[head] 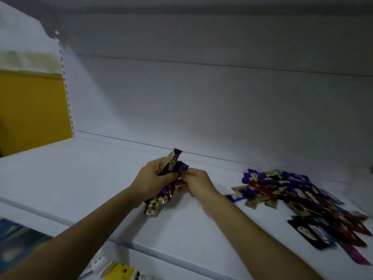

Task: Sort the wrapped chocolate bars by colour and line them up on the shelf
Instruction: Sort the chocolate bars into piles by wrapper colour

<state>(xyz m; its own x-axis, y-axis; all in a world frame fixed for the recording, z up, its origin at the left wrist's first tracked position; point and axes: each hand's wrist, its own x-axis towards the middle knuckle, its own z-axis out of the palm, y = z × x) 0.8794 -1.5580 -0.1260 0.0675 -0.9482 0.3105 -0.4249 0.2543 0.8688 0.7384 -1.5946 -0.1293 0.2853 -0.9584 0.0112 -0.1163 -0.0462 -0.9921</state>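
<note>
- The left hand (150, 178) is clenched round a bundle (171, 159) of wrapped bars. Gold and purple ends stick out above and below the fist, which is held just over the shelf (80, 174) near its middle.
- The right hand (196, 183) is up against that bundle. Its fingers (186, 173) look to be pinching a purple bar (182, 166) at the top, though blur keeps me from judging how firm the hold is.
- The other bars lie in a loose pile (298, 197) on the shelf, well to the right. Purple, red, gold and dark wrappers overlap there, and no sorted row is in view.
- The wrappers look slick and the fist is full. Tugging one bar free could drag its neighbours out, and some might go over the front edge toward the yellow packet (121, 272) on the level below.
- The light is dim and several wrappers carry both purple and gold, so a bar could easily be put in the wrong colour group.
- The pile's nearest bars lie close to the shelf's front edge, where a sweeping forearm could knock them off.
</note>
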